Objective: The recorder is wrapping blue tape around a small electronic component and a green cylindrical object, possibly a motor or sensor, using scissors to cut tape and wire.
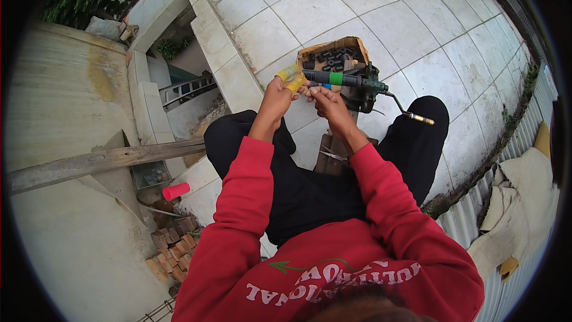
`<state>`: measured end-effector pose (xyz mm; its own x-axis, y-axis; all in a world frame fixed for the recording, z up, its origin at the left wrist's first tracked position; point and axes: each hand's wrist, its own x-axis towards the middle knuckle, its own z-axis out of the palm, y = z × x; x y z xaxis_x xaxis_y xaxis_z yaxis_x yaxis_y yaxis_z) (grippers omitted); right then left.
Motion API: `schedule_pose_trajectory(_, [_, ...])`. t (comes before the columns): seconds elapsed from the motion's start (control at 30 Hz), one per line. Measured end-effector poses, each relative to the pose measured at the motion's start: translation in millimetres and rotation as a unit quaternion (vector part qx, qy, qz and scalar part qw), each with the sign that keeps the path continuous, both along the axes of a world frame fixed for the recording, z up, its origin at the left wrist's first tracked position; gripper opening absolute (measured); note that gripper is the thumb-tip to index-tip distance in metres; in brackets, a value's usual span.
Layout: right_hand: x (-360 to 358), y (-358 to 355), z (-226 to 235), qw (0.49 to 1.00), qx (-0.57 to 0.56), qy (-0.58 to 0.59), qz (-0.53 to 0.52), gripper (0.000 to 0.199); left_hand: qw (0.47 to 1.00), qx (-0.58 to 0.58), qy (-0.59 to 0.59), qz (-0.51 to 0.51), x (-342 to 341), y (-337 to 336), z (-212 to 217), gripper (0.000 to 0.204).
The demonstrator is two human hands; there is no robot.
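Gripping spray gun (351, 80) | both hands closed on handle (left (279, 96), right (329, 106)) | nozzle right

Red long-sleeved sweatshirt, sleeves reaching to the wrists just behind the left hand (275, 100) and right hand (329, 106). White block lettering and a thin green arrow-like line printed on the chest, well below the hands. Black trousers, visible between and beyond the sleeves. Both hands bare, no gloves.
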<state>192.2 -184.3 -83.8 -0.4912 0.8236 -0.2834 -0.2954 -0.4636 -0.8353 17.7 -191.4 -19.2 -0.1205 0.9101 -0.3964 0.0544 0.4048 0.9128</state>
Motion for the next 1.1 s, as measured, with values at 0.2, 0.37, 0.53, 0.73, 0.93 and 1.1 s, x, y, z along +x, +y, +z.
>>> schedule_pose_trajectory(0.2, [3.6, 5.0, 1.8, 0.995, -0.063, 0.070, 0.020, 0.021, 0.998, 0.010, -0.065, -0.010, 6.0, -1.5, 3.2, 0.038])
schedule_pose_trajectory(0.37, [6.1, 7.9, -0.6, 0.993, -0.078, 0.080, 0.036, 0.021, 0.997, -0.036, -0.063, 0.005, 2.9, -2.9, -6.9, 0.038])
schedule_pose_trajectory(0.53, [13.2, 13.4, 1.8, 0.991, -0.060, 0.093, 0.076, 0.020, 0.991, -0.056, -0.118, 0.017, -1.3, -0.5, -12.5, 0.030])
schedule_pose_trajectory(0.73, [11.2, 12.1, 1.9, 0.990, -0.063, 0.093, 0.083, 0.019, 0.987, -0.039, -0.148, 0.047, -2.7, 2.0, -21.2, 0.038])
schedule_pose_trajectory(0.93, [7.9, 9.9, -0.2, 0.994, -0.045, 0.073, 0.064, 0.021, 0.985, -0.003, -0.166, 0.041, 4.7, 1.1, -9.3, 0.044])
schedule_pose_trajectory(1.1, [7.0, 7.7, 6.6, 0.997, -0.024, 0.053, 0.053, 0.021, 0.979, 0.018, -0.198, 0.041, 3.7, -0.4, -10.3, 0.045])
